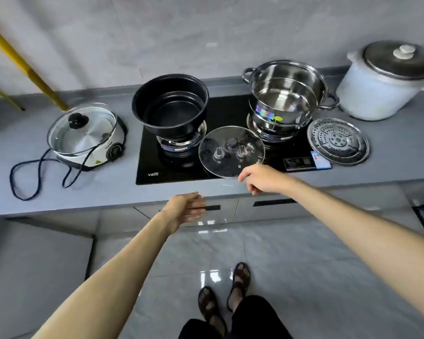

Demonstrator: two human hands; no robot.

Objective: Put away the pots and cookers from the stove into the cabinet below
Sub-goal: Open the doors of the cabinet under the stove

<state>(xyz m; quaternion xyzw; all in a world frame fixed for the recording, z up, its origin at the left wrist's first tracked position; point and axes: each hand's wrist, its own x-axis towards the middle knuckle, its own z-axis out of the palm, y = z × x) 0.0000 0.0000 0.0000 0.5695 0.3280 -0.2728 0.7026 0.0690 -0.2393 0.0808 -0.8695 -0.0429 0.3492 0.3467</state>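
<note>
Cookware crowds the surface (59, 192): a black pot (170, 106) and a steel pot (288, 94) sit on the stove (147, 165), a glass lid (231, 151) lies flat at its front edge, a steamer plate (338, 141) rests off its right edge, an electric cooker (83, 134) stands toward the left end, and a white cooker (382, 81) fills the back right corner. Your right hand (262, 178), fingers loosely curled and empty, touches the lid's near rim. Your left hand (184, 211) hangs open and empty before the cabinet door handle (212, 207). Open that door fully first, I'd suggest, then lift the lid by its rim with a firm pinch, since glass slides easily.
</note>
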